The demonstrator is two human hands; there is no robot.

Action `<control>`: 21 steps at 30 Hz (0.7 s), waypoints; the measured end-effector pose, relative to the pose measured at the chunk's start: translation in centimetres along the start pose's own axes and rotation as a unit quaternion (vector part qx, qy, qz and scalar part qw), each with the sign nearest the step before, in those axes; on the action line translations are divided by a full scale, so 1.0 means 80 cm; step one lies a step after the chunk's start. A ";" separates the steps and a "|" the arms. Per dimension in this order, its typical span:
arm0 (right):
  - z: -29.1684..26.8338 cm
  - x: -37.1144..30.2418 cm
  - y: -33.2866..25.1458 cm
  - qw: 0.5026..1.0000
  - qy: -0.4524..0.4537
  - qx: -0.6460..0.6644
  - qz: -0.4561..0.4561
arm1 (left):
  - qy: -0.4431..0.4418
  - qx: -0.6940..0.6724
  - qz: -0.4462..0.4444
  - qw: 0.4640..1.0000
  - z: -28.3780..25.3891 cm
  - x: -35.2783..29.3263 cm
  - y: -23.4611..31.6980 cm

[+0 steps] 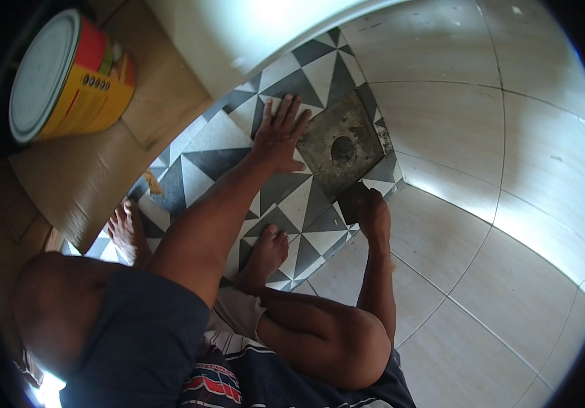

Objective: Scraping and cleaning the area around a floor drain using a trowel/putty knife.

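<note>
My left hand point(281, 136) lies flat with spread fingers on the patterned floor tiles point(221, 163), beside a bare square of rough cement point(326, 129). A round dark drain hole point(342, 151) sits in that square. My right hand point(375, 216) is closed round the edge of a dark, flat, square-cornered piece point(353, 202). This piece is just off the cement square's near corner, low over the tiles or touching them; I cannot tell which. Its exact kind does not show, and the fingers beneath it are hidden.
Pale tiled walls point(442, 143) meet the floor on the right. At the upper left a yellow and red can point(92, 85) with a grey lid rests on brown cardboard point(75, 170). A white curved surface point(218, 34) stands at the top. My bare feet point(265, 257) are on the tiles.
</note>
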State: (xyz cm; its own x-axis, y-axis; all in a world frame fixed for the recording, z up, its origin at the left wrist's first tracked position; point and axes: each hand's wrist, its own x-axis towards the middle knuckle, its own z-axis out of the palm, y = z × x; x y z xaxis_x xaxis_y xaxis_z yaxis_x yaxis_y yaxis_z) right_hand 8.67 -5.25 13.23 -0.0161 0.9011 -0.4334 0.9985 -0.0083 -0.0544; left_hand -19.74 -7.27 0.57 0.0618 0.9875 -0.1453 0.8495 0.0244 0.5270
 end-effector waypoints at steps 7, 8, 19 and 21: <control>0.053 -0.042 0.020 0.944 0.135 0.295 0.057 | 0.000 0.038 0.016 0.999 0.004 0.010 0.008; 0.062 -0.047 0.020 0.937 0.144 0.312 0.064 | -0.001 0.054 0.031 0.998 0.007 0.012 0.011; 0.108 -0.036 0.045 0.784 0.218 0.565 0.136 | 0.048 0.037 0.102 0.993 0.052 0.000 0.049; 0.103 -0.034 0.035 0.773 0.239 0.575 0.123 | 0.087 0.095 0.043 0.991 0.043 0.015 0.025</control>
State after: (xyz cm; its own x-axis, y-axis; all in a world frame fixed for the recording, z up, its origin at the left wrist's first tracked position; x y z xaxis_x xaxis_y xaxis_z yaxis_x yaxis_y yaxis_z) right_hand 11.05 -11.32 6.83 0.4627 0.8655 -0.1919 0.2563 -0.3379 -0.9056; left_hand -16.14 -6.55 -1.41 0.0615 0.9969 0.0493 0.9294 -0.0752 0.3613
